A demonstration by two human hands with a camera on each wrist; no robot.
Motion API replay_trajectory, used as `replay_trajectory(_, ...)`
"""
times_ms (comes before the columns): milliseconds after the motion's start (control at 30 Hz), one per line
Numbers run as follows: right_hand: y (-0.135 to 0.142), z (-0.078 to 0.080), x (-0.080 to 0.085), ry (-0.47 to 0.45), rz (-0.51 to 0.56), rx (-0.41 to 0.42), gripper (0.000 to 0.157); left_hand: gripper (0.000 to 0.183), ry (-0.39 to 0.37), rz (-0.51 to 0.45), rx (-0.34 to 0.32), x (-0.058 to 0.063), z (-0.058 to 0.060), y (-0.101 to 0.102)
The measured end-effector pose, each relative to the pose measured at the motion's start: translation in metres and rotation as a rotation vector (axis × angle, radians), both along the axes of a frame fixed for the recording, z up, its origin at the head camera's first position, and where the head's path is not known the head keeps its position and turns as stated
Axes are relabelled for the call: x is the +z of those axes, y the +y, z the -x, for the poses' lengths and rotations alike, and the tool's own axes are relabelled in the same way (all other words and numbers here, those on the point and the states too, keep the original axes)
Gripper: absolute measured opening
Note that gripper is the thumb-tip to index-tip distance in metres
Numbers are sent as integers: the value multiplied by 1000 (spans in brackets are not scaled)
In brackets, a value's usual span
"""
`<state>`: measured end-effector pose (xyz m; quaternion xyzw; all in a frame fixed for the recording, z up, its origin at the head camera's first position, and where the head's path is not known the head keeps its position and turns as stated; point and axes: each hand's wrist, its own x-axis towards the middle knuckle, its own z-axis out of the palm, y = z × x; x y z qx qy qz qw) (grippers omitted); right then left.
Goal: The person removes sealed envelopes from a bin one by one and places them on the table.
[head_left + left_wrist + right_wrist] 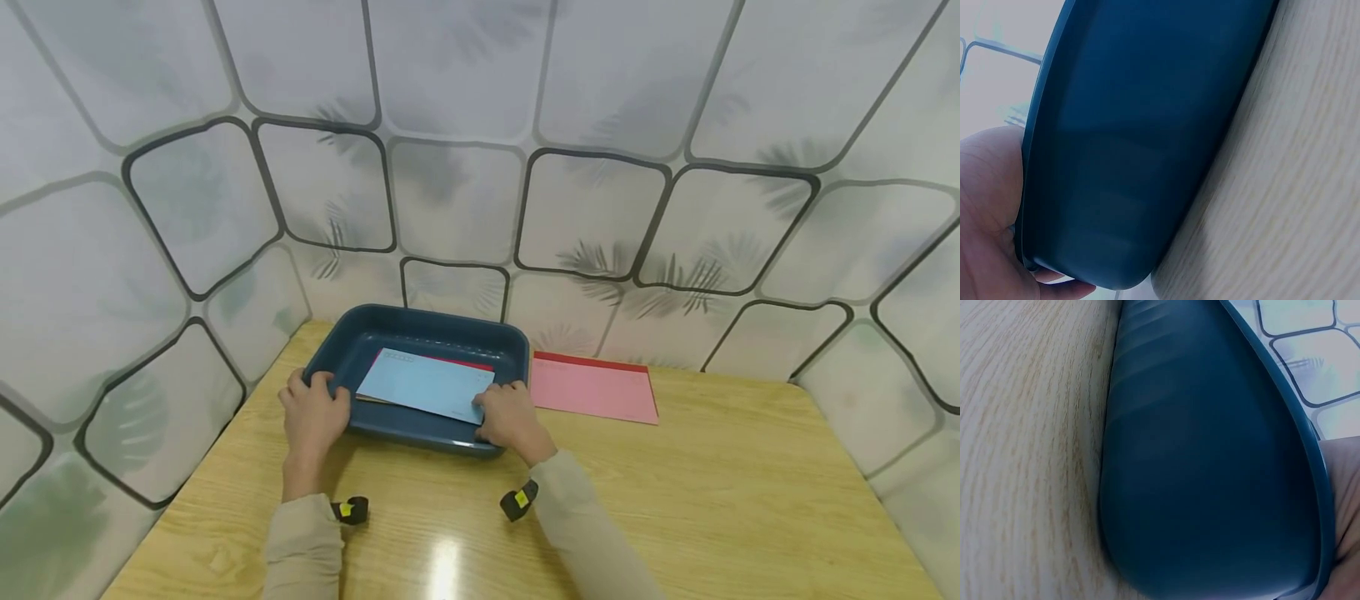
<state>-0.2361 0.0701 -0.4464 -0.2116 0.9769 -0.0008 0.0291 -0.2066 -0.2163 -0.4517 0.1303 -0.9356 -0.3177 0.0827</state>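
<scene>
**Two-Hand Grip on Tray, Far-Left Corner of Table**

The blue tray [420,435] is located at the far-left corner of the table [712,475]; full contact of its base with the surface cannot be confirmed. The left hand [317,417] grips the tray's left end near the front corner, its fingers curled around the wall. The right hand [512,419] grips the front-right corner in the same manner; the right wrist view cuts off its fingers, showing only part of the hand behind the rim.

Inside the tray, a light blue envelope [427,383] covers most of a red item [472,364], visible as a strip along the back edge. A thin yellowish edge [371,400] shows at the front left; its source is hidden. The right hand obscures the envelope's right end, and its printing is illegible.

Near the table's far edge, just right of the tray, a pink envelope [592,390] overlies a red piece [592,362], which is mostly concealed.
</scene>
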Motion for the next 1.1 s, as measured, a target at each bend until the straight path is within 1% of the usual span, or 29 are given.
replay_trajectory(467,-1,-2,4,-9,-53,-11,47,48,-16,6,-3,1,1,0)
replay_trajectory(700,-3,-2,5,-30,-58,-24,48,48,-12,12,-1,0,0,0)
replay_trajectory(933,-5,-3,7,-18,-85,-29,46,48,-26,10,-4,-1,-1,-1)
replay_trajectory(1100,-6,-3,7,-12,-81,-37,46,48,-24,0,-5,1,0,-1)
